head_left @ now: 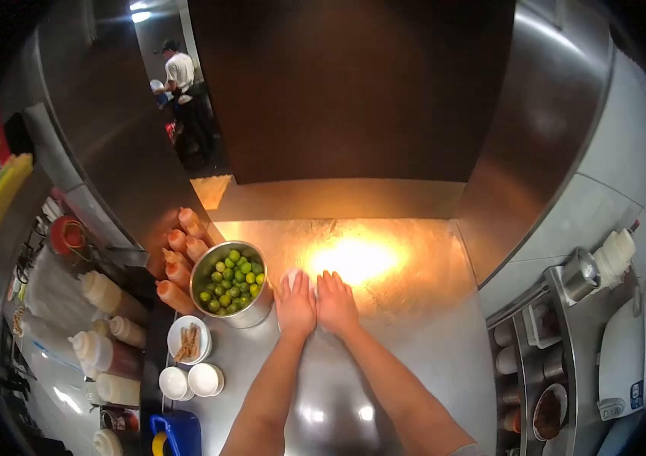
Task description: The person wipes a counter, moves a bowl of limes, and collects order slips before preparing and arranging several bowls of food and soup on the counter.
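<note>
My left hand (296,305) lies palm down on the steel counter (422,334), its fingers stretched forward. A bit of something whitish (291,278) shows at its fingertips, perhaps a cloth; most of it is hidden. Close beside it, my right hand (335,304) also rests flat with extended fingers. Just left of my left hand stands a metal pot (250,314) full of green limes (230,281).
Several orange squeeze bottles (177,270) stand behind the pot. Nearer are a bowl of brown sticks (188,340), small white bowls (205,378) and a blue container (178,433). Shelves (558,334) line the right. A person (182,80) stands far back.
</note>
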The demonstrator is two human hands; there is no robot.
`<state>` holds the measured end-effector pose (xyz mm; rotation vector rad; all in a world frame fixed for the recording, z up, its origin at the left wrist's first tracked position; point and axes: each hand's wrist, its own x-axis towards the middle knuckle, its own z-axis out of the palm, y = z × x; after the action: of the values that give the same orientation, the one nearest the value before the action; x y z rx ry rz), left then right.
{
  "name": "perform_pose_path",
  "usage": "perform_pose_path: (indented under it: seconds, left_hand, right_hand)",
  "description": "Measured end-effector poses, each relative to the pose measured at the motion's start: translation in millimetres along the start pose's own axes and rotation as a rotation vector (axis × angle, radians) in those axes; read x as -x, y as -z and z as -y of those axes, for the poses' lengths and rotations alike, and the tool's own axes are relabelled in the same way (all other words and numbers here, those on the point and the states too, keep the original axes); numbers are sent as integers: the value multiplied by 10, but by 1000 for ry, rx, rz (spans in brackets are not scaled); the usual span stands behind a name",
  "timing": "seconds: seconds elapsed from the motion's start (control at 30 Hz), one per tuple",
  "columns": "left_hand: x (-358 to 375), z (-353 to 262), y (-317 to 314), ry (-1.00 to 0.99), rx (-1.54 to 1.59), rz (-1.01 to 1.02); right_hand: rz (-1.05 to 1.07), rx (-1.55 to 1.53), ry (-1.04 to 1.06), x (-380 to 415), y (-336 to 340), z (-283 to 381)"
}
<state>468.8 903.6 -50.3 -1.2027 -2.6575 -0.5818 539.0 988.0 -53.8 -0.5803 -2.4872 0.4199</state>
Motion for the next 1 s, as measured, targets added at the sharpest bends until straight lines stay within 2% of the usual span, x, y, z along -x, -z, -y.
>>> perform_pose_path:
  seconds: [0.2,0.43,0.5,0.63,0.67,0.7,0.8,0.93,1.0]
  left_hand:
    - [-896,126,-390,1,-53,-45]
    - [-1429,260,-529,8,-100,-50]
    - [-1516,325,-492,85,-110,-3]
    - [-1605,538,-515,185,-159,-10]
    - [-1611,569,-520,205,-156,-17]
    - [-1609,573,-515,203,-150,-15]
    - [-1590,534,-476,219,-175,-14]
    - [-1446,409,-491,179,-207,-43]
    - [-1293,194,-466,101,-254,17]
  right_hand:
    - [36,15,24,-842,-304,-393]
    - [119,67,21,-1333,-469,-713]
    - [153,123,37,-1402,-401,-924]
    - [207,278,-112,-1338,214,-1679]
    - [192,450,5,-1223,411,-1940]
    - [69,223,-115,-1146,460,-2361]
    - [88,389,-244,-709,926,-2966]
    - [148,490,-335,-357,1241,-2928]
    - [121,495,-359,-260,1211,-2720]
